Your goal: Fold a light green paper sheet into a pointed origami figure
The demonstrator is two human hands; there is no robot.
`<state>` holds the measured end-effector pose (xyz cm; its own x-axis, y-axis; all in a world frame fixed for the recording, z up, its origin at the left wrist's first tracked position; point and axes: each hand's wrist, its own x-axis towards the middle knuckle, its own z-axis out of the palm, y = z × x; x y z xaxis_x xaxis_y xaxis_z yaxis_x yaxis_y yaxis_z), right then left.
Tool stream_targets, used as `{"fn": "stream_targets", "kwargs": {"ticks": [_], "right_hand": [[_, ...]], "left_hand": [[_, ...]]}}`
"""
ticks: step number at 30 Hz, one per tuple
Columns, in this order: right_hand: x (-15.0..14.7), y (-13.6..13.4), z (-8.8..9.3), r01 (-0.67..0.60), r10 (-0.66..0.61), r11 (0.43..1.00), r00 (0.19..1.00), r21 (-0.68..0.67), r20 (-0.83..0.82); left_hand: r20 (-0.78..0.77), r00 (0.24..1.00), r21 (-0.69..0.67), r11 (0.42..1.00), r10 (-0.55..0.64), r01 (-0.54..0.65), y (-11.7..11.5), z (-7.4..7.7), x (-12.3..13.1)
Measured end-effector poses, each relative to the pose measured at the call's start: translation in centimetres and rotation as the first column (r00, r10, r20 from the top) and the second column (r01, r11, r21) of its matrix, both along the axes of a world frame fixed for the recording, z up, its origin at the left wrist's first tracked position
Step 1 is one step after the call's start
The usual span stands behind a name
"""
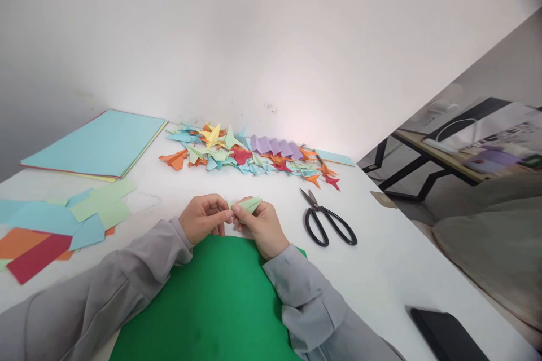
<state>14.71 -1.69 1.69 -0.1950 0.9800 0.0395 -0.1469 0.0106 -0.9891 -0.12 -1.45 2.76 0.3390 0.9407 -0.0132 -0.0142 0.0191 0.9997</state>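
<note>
A small folded piece of light green paper [253, 203] is held between my two hands. My left hand [206, 218] pinches its left tip between thumb and fingers. Thumb and fingers of my right hand [263, 225] are closed on its body, and its pointed end sticks out above that hand. Part of the paper is hidden by the fingers. Both hands are above the far edge of a green sheet [203, 299] on the table. Black-handled scissors [328, 219] lie to the right, blades partly apart.
Many folded paper shapes [220, 152] in several colours lie along the wall. Blue-topped paper sheets [97, 144] are stacked at the back left; loose coloured pieces [88, 225] overlap at the left. A flat black object [446, 334] lies front right on the white table [368, 282].
</note>
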Motion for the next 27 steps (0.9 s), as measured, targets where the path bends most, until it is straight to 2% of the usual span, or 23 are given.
{"fn": "stream_targets", "kwargs": {"ticks": [3, 8, 27], "right_hand": [[0.05, -0.02, -0.01, 0.001, -0.001, 1.000, 1.000, -0.006, 0.029], [0.10, -0.11, 0.09, -0.067, 0.068, 0.998, 0.993, -0.007, 0.097], [0.09, 0.08, -0.26, -0.011, 0.012, 1.000, 1.000, -0.022, 0.019]], "left_hand": [[0.005, 0.998, 0.000, 0.998, 0.058, -0.058, 0.11, -0.08, 0.02], [0.043, 0.998, -0.003, 0.999, 0.049, -0.049, 0.36, -0.29, -0.17], [0.009, 1.000, -0.082, 0.997, 0.015, -0.015, 0.35, 0.15, -0.36]]}}
